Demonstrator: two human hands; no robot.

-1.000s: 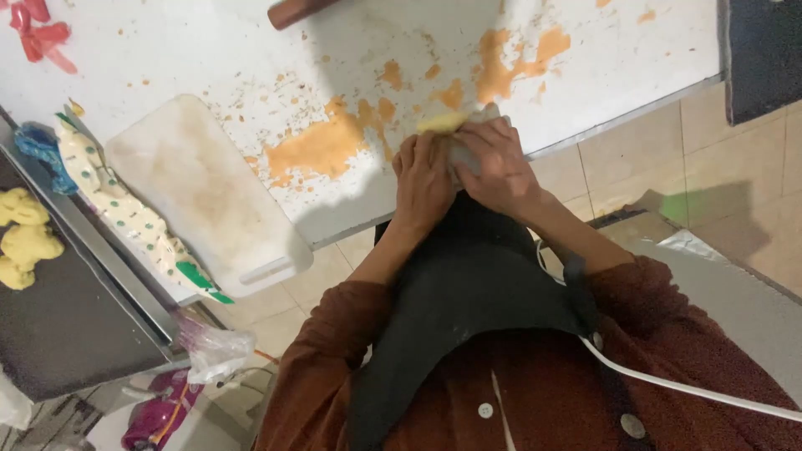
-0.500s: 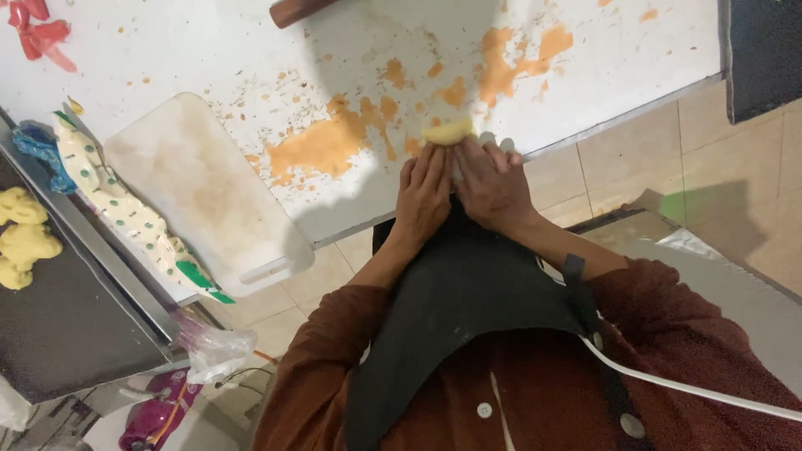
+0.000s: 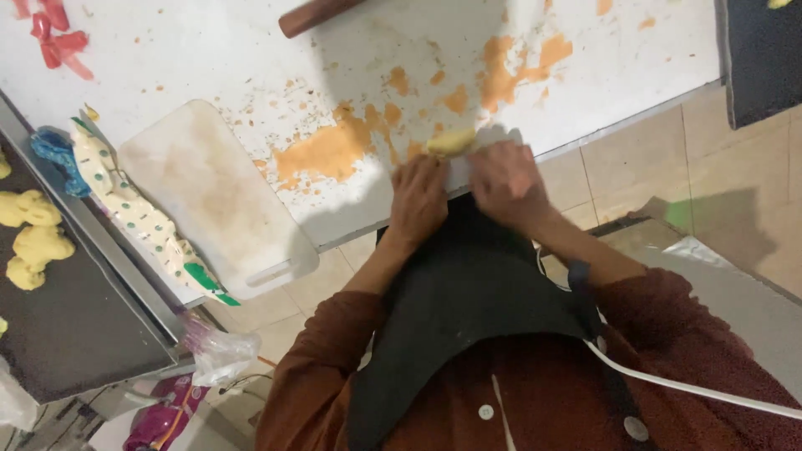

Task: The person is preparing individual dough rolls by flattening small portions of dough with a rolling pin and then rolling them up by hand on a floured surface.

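A small yellow dough lump (image 3: 451, 141) lies at the near edge of the white table (image 3: 209, 67), among orange smears (image 3: 327, 150). My left hand (image 3: 420, 199) and my right hand (image 3: 506, 179) both reach over the table edge. Their fingertips close on the lump from either side. Much of the lump shows above the fingers. My brown sleeves and black apron (image 3: 468, 309) fill the lower part of the view.
A stained white cutting board (image 3: 209, 196) lies left of my hands, with a dotted cloth (image 3: 125, 209) beside it. A dark tray (image 3: 67, 326) with yellow dough shapes (image 3: 29, 238) stands far left. A rolling pin (image 3: 313, 15), red scraps (image 3: 54, 33) and another dark tray (image 3: 760, 58) lie further off.
My hands have spread slightly and shifted along the table edge, so more of the yellow lump shows at the fingertips than before.
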